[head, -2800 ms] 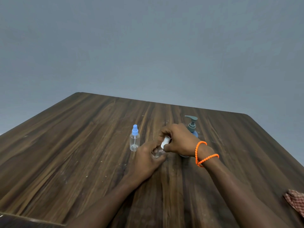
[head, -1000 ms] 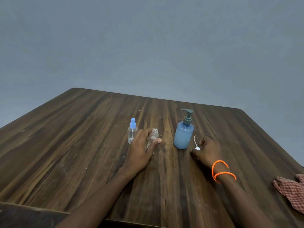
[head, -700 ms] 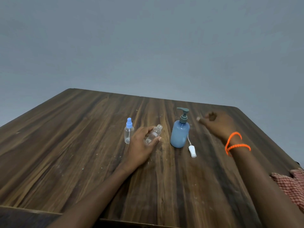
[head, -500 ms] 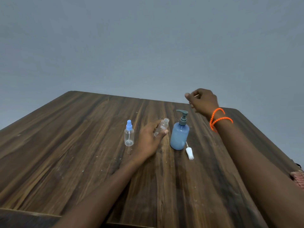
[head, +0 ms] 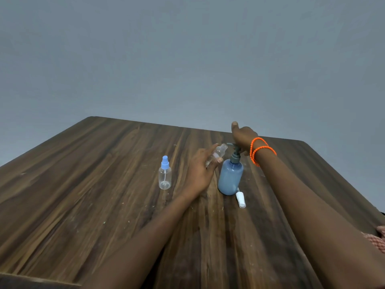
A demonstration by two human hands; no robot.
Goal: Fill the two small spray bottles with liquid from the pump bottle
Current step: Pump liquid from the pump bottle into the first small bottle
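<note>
clear uncapped spray bottle [head: 217,154] tilted toward blue pump bottle [head: 230,177]

A dark wood-grain table [head: 87,195] fills the lower frame, flecked with pale specks, beneath a plain grey-blue wall [head: 187,59]. At four o'clock, a red checked cloth [head: 378,239] lies at its edge.

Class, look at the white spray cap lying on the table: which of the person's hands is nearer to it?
Left. The left hand, holding the open spray bottle, is just beyond-left of the white spray cap; the right hand is farther back over the pump bottle.
</note>
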